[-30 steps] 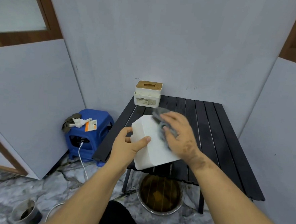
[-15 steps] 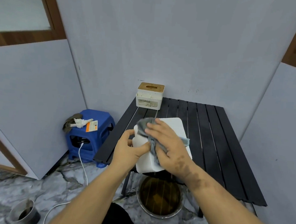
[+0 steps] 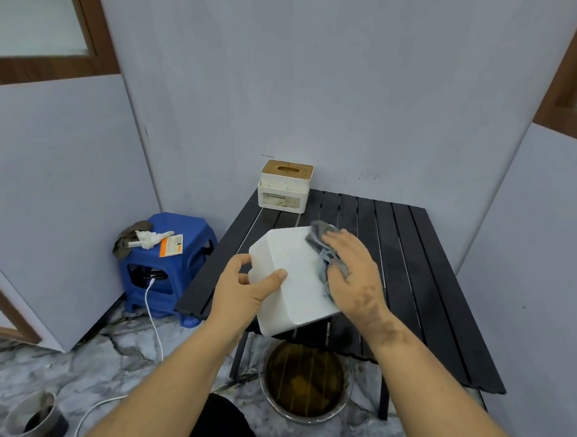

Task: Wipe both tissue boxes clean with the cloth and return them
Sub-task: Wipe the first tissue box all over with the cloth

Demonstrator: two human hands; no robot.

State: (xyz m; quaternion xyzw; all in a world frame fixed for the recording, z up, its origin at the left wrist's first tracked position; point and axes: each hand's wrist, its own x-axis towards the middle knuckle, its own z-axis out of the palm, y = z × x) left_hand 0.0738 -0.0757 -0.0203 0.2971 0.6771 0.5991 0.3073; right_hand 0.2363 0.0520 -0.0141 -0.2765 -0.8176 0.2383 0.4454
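A plain white tissue box (image 3: 293, 276) is held tilted above the near left part of the black slatted table (image 3: 422, 282). My left hand (image 3: 244, 293) grips its left end, thumb on the upper face. My right hand (image 3: 351, 274) presses a grey cloth (image 3: 324, 251) flat against the box's upper right side. A second tissue box (image 3: 284, 190), white with a wooden lid and stained front, stands at the table's far left corner by the wall.
A blue plastic stool (image 3: 167, 264) with rags and an orange card stands left of the table, a white cable trailing from it. A metal basin of brown water (image 3: 305, 380) sits under the table's near edge. A small metal cup (image 3: 36, 417) is on the marble floor.
My right hand has slid the cloth from the box's near left part back up to its far right part. The box has tilted a little in my left hand.
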